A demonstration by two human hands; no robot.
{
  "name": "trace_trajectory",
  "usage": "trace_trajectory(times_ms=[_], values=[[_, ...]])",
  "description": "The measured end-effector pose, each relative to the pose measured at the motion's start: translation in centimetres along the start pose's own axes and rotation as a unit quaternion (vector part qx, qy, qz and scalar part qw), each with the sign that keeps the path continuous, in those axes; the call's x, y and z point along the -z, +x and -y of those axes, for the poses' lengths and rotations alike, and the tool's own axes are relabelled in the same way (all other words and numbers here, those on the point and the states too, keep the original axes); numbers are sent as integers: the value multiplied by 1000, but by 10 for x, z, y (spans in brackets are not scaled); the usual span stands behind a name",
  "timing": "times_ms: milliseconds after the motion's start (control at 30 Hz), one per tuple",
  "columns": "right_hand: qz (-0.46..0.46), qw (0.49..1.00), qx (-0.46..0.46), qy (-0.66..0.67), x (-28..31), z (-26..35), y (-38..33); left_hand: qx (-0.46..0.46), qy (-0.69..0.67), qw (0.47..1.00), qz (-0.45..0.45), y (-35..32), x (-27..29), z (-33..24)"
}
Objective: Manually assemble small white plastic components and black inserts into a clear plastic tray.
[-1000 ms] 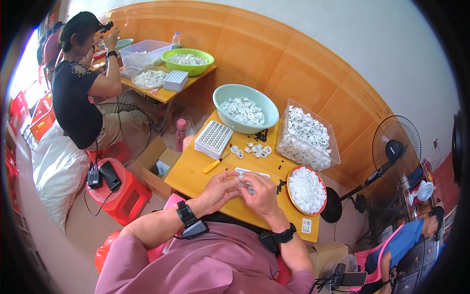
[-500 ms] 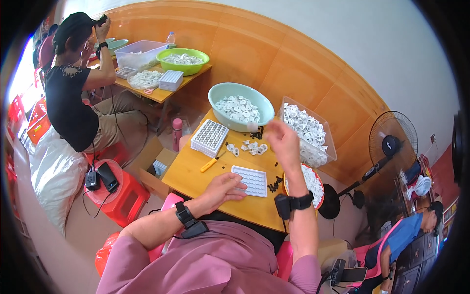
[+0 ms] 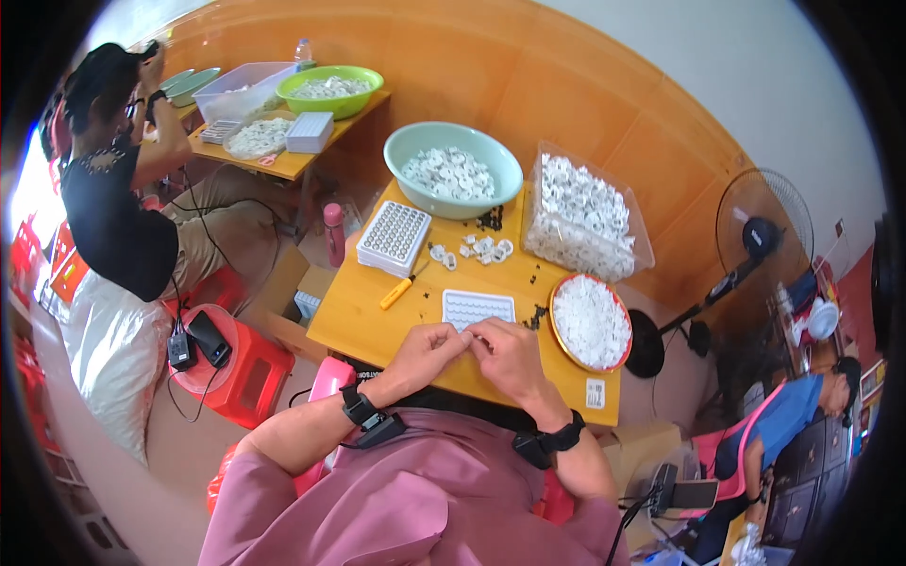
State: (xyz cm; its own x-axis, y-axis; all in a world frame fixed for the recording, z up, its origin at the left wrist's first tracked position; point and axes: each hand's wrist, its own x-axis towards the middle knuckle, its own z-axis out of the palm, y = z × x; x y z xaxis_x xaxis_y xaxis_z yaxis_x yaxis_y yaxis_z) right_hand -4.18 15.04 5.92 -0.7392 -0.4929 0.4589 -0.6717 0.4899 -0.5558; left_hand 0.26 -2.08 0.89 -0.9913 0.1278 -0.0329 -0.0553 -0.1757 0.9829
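Observation:
My left hand [image 3: 423, 360] and my right hand [image 3: 512, 360] meet at the near edge of the wooden table [image 3: 363, 330]. Their fingertips are pinched together on something too small to make out. Just beyond them lies a white tray [image 3: 478, 305] with wavy rows, its near part covered by my hands. Small black pieces [image 3: 539, 317] are scattered to its right. Farther back are loose white ring-shaped parts [image 3: 488, 250] and a yellow-handled screwdriver [image 3: 396, 293]. A stack of white trays [image 3: 394, 237], the top one filled with round parts, stands at the left.
A pale green basin [image 3: 400, 179] and a clear plastic box [image 3: 644, 247], both with white parts, stand at the back. A red-rimmed bowl [image 3: 627, 332] of small white pieces is at the right. Beyond are a fan [image 3: 763, 236], a red stool [image 3: 250, 377] and a seated person [image 3: 118, 208].
My right hand has come back from beside the basin to the near table edge. My left hand has moved slightly right and closed, meeting the right. The view has shifted a little.

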Motion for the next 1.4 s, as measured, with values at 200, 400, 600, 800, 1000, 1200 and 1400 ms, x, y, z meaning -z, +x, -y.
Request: trace_trajectory(times_ms=[200,400,600,800,1000,1200,1400], values=[[-65,990,120,-34,-12,-15,-3,-48,121,991,-42,-9,-5,0],[-45,986,152,-54,-9,-16,-13,-200,296,931,-78,-17,-12,-6],[-54,979,175,-87,-7,-10,-15,-244,319,913,-66,-19,-11,-12],[-10,992,114,-43,-8,-1,-19,-245,305,919,-52,-15,-9,-11],[56,998,-31,-1,-3,-5,-28,-116,291,945,-93,-2,9,-22],[-79,997,-2,-5,29,-45,-43,2,372,927,-41,-21,41,-55],[-157,985,-6,-68,39,-65,-48,-92,571,777,248,-73,75,-44]])
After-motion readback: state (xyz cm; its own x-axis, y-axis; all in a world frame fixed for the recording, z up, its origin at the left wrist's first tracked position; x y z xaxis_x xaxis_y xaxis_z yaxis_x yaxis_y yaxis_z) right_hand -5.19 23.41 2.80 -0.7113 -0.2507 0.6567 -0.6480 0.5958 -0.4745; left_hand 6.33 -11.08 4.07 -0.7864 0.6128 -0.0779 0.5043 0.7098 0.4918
